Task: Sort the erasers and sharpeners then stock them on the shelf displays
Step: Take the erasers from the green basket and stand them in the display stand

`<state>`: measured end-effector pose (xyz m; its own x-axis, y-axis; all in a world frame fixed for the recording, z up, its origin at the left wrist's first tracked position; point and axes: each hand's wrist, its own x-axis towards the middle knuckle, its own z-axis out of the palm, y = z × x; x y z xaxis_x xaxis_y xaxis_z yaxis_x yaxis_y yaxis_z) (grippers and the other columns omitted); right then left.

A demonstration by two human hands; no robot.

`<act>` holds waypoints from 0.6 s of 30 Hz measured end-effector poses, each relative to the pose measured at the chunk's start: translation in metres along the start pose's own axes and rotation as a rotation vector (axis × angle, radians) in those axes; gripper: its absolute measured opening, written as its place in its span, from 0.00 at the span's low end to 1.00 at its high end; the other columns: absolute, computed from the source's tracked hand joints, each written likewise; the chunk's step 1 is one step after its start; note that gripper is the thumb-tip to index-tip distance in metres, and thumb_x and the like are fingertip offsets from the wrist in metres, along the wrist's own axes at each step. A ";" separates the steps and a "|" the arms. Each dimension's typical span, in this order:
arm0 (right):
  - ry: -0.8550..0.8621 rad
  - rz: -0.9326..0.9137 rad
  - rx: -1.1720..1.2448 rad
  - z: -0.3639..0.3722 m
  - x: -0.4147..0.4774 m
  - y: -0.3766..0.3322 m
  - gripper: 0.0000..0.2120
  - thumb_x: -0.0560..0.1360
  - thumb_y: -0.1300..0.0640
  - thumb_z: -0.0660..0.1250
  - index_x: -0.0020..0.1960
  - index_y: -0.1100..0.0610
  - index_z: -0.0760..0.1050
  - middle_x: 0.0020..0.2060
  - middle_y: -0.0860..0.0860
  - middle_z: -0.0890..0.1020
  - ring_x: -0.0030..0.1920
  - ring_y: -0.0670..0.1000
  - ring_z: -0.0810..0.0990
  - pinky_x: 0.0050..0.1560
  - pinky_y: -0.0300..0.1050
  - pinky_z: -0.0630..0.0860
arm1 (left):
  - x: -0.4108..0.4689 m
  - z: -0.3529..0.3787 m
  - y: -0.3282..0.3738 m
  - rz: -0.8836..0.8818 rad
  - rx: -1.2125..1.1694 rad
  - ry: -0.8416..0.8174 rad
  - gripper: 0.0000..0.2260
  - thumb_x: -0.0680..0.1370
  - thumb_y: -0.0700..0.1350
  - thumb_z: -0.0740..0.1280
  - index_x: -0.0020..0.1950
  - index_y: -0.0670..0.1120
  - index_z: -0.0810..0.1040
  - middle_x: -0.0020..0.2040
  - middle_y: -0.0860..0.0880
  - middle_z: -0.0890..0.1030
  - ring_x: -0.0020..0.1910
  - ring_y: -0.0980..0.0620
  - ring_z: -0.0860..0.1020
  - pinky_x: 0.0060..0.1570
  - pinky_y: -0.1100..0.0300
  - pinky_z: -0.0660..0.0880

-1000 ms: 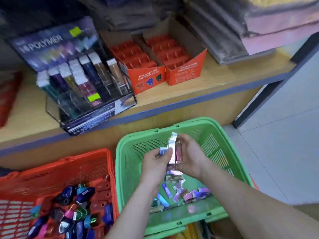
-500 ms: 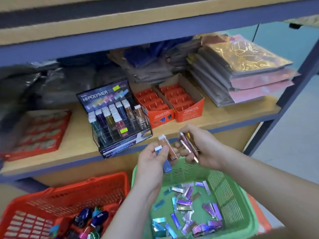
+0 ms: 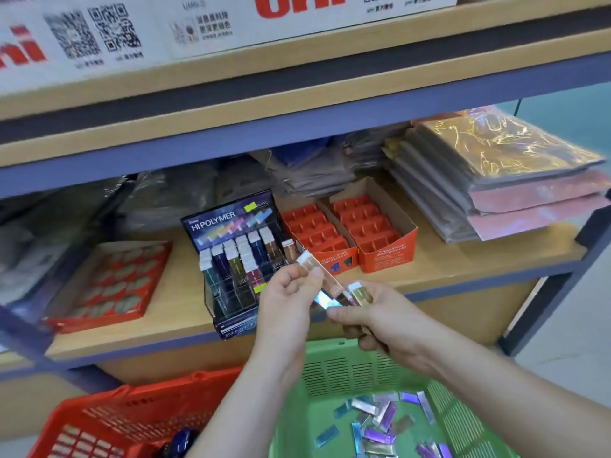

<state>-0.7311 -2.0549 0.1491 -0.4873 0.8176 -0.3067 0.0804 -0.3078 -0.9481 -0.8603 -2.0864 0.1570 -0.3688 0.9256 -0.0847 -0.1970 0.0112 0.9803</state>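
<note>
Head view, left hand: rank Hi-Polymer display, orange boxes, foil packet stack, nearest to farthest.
1. Hi-Polymer display, just left of the left hand pinching an eraser.
2. Orange boxes, behind the hand, slightly right.
3. Foil packet stack, far right on the shelf.

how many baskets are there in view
2. The red basket sits at lower left with dark sharpeners in it; the green basket is right beside it, holding loose foil-wrapped erasers. Both run off the frame's bottom edge; others could lie out of view.
</note>
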 end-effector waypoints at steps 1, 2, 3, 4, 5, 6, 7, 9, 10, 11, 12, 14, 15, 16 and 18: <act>-0.002 0.022 -0.036 -0.004 0.000 -0.002 0.05 0.74 0.63 0.70 0.48 0.55 0.77 0.35 0.53 0.78 0.28 0.45 0.68 0.23 0.37 0.59 | 0.004 -0.004 0.003 0.034 0.068 0.003 0.04 0.77 0.42 0.69 0.48 0.42 0.77 0.39 0.38 0.81 0.40 0.42 0.77 0.53 0.44 0.74; -0.013 0.041 -0.067 -0.006 -0.001 -0.004 0.05 0.75 0.62 0.69 0.49 0.56 0.77 0.36 0.53 0.80 0.28 0.45 0.69 0.23 0.36 0.59 | 0.008 -0.009 0.006 0.065 0.121 -0.006 0.04 0.76 0.41 0.70 0.49 0.43 0.78 0.39 0.36 0.81 0.39 0.42 0.78 0.53 0.46 0.75; -0.025 0.058 -0.087 -0.008 -0.001 -0.006 0.05 0.75 0.63 0.68 0.51 0.57 0.76 0.37 0.53 0.82 0.27 0.45 0.69 0.22 0.35 0.59 | 0.012 -0.012 0.011 0.093 0.164 -0.017 0.06 0.76 0.40 0.70 0.52 0.45 0.78 0.38 0.37 0.81 0.38 0.44 0.79 0.50 0.50 0.77; -0.033 0.067 -0.094 -0.009 -0.001 -0.008 0.06 0.76 0.63 0.67 0.52 0.59 0.76 0.39 0.53 0.84 0.27 0.44 0.70 0.21 0.34 0.60 | 0.018 -0.017 0.016 0.120 0.196 -0.029 0.09 0.76 0.39 0.70 0.55 0.48 0.79 0.36 0.41 0.81 0.37 0.47 0.79 0.48 0.52 0.78; -0.033 0.071 -0.092 -0.010 0.000 -0.009 0.06 0.77 0.63 0.66 0.53 0.59 0.75 0.41 0.54 0.85 0.26 0.44 0.70 0.21 0.34 0.60 | 0.024 -0.021 0.023 0.152 0.236 -0.031 0.11 0.76 0.39 0.70 0.56 0.51 0.79 0.35 0.44 0.81 0.37 0.49 0.78 0.47 0.52 0.78; -0.030 0.068 -0.085 -0.011 0.002 -0.010 0.05 0.77 0.62 0.66 0.53 0.59 0.75 0.43 0.54 0.86 0.27 0.44 0.70 0.21 0.34 0.61 | 0.031 -0.024 0.030 0.183 0.276 -0.016 0.11 0.76 0.40 0.70 0.56 0.52 0.80 0.35 0.47 0.81 0.37 0.51 0.78 0.47 0.52 0.79; -0.024 0.062 -0.075 -0.011 0.004 -0.011 0.05 0.77 0.62 0.66 0.53 0.58 0.74 0.44 0.55 0.86 0.27 0.45 0.70 0.22 0.34 0.61 | 0.039 -0.028 0.037 0.213 0.312 0.013 0.11 0.76 0.40 0.70 0.55 0.52 0.80 0.34 0.49 0.82 0.37 0.52 0.78 0.44 0.54 0.79; -0.012 0.049 -0.052 -0.012 0.008 -0.012 0.06 0.77 0.62 0.66 0.54 0.57 0.74 0.44 0.55 0.86 0.27 0.45 0.70 0.22 0.34 0.61 | 0.056 -0.035 0.048 0.244 0.344 0.079 0.08 0.76 0.39 0.69 0.53 0.49 0.80 0.35 0.50 0.84 0.37 0.54 0.81 0.41 0.60 0.79; -0.010 0.047 -0.038 -0.013 0.010 -0.012 0.07 0.77 0.62 0.66 0.55 0.57 0.74 0.43 0.55 0.86 0.27 0.46 0.70 0.22 0.34 0.61 | 0.063 -0.036 0.052 0.239 0.353 0.098 0.06 0.77 0.39 0.69 0.52 0.48 0.79 0.36 0.49 0.84 0.38 0.53 0.82 0.42 0.60 0.79; -0.011 0.046 -0.028 -0.014 0.012 -0.013 0.08 0.77 0.62 0.66 0.56 0.57 0.74 0.43 0.55 0.86 0.28 0.46 0.71 0.22 0.34 0.62 | 0.071 -0.038 0.054 0.230 0.380 0.097 0.05 0.77 0.38 0.68 0.51 0.47 0.78 0.36 0.48 0.84 0.40 0.52 0.83 0.44 0.59 0.80; -0.013 0.046 -0.017 -0.014 0.013 -0.013 0.08 0.77 0.62 0.66 0.56 0.57 0.74 0.43 0.55 0.86 0.28 0.46 0.71 0.23 0.34 0.62 | 0.079 -0.038 0.053 0.215 0.413 0.080 0.04 0.78 0.38 0.67 0.49 0.47 0.77 0.36 0.48 0.84 0.42 0.51 0.84 0.45 0.58 0.80; -0.014 0.052 0.000 -0.016 0.016 -0.014 0.07 0.77 0.62 0.66 0.54 0.57 0.74 0.42 0.55 0.85 0.28 0.46 0.71 0.23 0.34 0.62 | 0.094 -0.038 0.048 0.193 0.518 0.044 0.04 0.78 0.38 0.66 0.47 0.46 0.76 0.33 0.50 0.83 0.41 0.50 0.83 0.46 0.56 0.81; -0.011 0.054 0.009 -0.016 0.017 -0.014 0.06 0.77 0.62 0.66 0.53 0.57 0.75 0.41 0.55 0.85 0.28 0.46 0.71 0.23 0.35 0.62 | 0.101 -0.037 0.044 0.190 0.575 0.034 0.04 0.77 0.38 0.66 0.46 0.47 0.76 0.33 0.52 0.81 0.39 0.51 0.83 0.46 0.54 0.81; -0.009 0.056 0.021 -0.016 0.019 -0.015 0.05 0.77 0.62 0.67 0.52 0.57 0.75 0.41 0.55 0.85 0.28 0.46 0.71 0.23 0.35 0.62 | 0.108 -0.037 0.040 0.192 0.626 0.020 0.04 0.77 0.38 0.67 0.45 0.47 0.77 0.32 0.53 0.81 0.37 0.52 0.82 0.46 0.53 0.81; -0.009 0.057 0.048 -0.014 0.021 -0.017 0.04 0.77 0.62 0.66 0.51 0.57 0.75 0.41 0.55 0.85 0.28 0.47 0.71 0.23 0.35 0.61 | 0.116 -0.035 0.034 0.222 0.762 0.005 0.06 0.75 0.39 0.69 0.42 0.50 0.77 0.31 0.55 0.81 0.34 0.53 0.81 0.43 0.53 0.80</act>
<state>-0.7307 -2.0261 0.1575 -0.4906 0.7941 -0.3588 0.0666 -0.3764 -0.9241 -0.9419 -1.9919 0.1739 -0.3307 0.9350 0.1280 0.5571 0.0839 0.8262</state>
